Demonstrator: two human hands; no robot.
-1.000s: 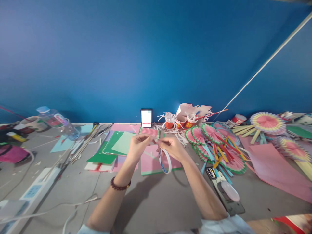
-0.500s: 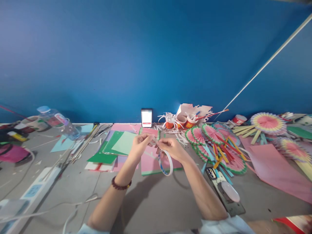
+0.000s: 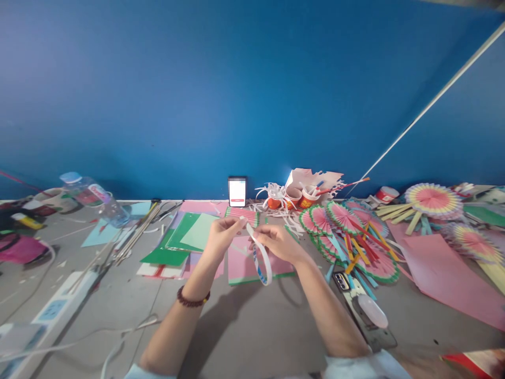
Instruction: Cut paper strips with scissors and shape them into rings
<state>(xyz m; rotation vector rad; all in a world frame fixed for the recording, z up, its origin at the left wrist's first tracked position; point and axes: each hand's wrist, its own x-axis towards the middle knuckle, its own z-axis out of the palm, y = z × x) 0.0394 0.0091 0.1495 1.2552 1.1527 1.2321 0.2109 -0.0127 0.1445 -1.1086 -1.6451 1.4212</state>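
Observation:
A thin white ring with blue on its inner side, which looks like a roll of double-sided tape (image 3: 269, 266), hangs from the fingers of my right hand (image 3: 279, 243). Those fingers are closed on its upper edge, where a white end sticks up towards the left. My left hand (image 3: 221, 238) is closed in a pinch, with a small white bit (image 3: 242, 219) showing at the fingertips. A narrow gap parts the two hands. Below them lies a pink sheet with green edging (image 3: 240, 266), partly covered by the right hand and the ring.
Left of my hands lie green sheets (image 3: 165, 256), thin sticks (image 3: 136, 234), a plastic bottle (image 3: 94, 195) and a power strip (image 3: 59, 310). Folded paper fans (image 3: 345, 216), a phone (image 3: 365, 310) and pink paper (image 3: 450, 268) lie right. A small screen (image 3: 237, 192) and paper cups (image 3: 309, 197) stand behind.
My left hand has drawn slightly left, and the gap between the hands is wider. The ring has turned more edge-on and swung a little left beneath my right hand.

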